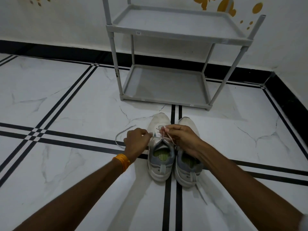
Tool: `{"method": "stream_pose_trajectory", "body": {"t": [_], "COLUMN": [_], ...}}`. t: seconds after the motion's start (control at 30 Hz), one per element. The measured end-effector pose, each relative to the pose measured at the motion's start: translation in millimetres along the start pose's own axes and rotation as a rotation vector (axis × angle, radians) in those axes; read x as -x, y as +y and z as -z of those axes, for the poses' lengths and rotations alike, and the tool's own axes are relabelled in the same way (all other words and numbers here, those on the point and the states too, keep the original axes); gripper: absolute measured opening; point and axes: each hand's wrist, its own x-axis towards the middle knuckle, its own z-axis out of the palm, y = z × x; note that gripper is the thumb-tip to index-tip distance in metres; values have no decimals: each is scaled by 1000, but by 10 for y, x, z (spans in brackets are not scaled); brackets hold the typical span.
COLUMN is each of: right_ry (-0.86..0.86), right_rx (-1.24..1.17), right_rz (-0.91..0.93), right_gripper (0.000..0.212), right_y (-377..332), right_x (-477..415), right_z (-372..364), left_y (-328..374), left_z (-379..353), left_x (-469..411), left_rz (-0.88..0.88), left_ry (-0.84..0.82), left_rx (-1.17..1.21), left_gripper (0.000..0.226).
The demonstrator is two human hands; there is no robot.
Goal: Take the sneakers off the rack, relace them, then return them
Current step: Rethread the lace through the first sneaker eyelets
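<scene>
Two white and grey sneakers stand side by side on the floor, toes pointing at the rack. The left sneaker (159, 120) has a pale lace (160, 138) crossing its eyelets. My left hand (137, 141) pinches one end of that lace at the shoe's left side. My right hand (180, 136) pinches the other end above the tongue and partly covers the right sneaker (187, 165). A loose stretch of lace (119, 135) curls on the floor to the left. The grey two-shelf rack (166, 99) stands beyond the shoes with both shelves bare.
The floor is white marble tile with black stripe bands (66, 142). A white wall with a black skirting (286, 95) runs behind and to the right of the rack. Another lace end (200, 194) trails on the floor behind the right sneaker.
</scene>
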Motion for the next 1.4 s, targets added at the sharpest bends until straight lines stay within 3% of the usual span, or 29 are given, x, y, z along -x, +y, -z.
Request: {"method": "stream_pose_trajectory", "body": {"t": [0.13,0.33,0.6,0.8,0.97,1.1,1.27,1.4], "right_ry": [56,112,301,24,34,7,-45,-17], "right_rx": [-28,13,265,118,178,261,438,426], "right_rz": [30,91,265,72,56,63,151,174], "right_gripper": [21,24,21,30,29,29,39,46], "right_y": [34,20,55,19,11,-41,-32,15], "right_x": [-36,-57,-86,-33,-57,-77,-104,-104], "right_z": [-39,-110,-187,-149,-124,-88,-74,-60], "left_y": [256,252,262,294,306,366,322,311], "left_z": [97,13,-96,-125,-127,-67,-87,-133], "left_x": [-22,9,-62,-26,-63,-115,-122,-92], "left_rz": [193,33,-113,-215,-295,-328,-475,-482], "left_ry": [-226,-237,-53,4,21,10,18,75], "left_rx": [640,769,579,518,356,268,120,64], "left_gripper": [31,27,21,19,13,32,9,11]}}
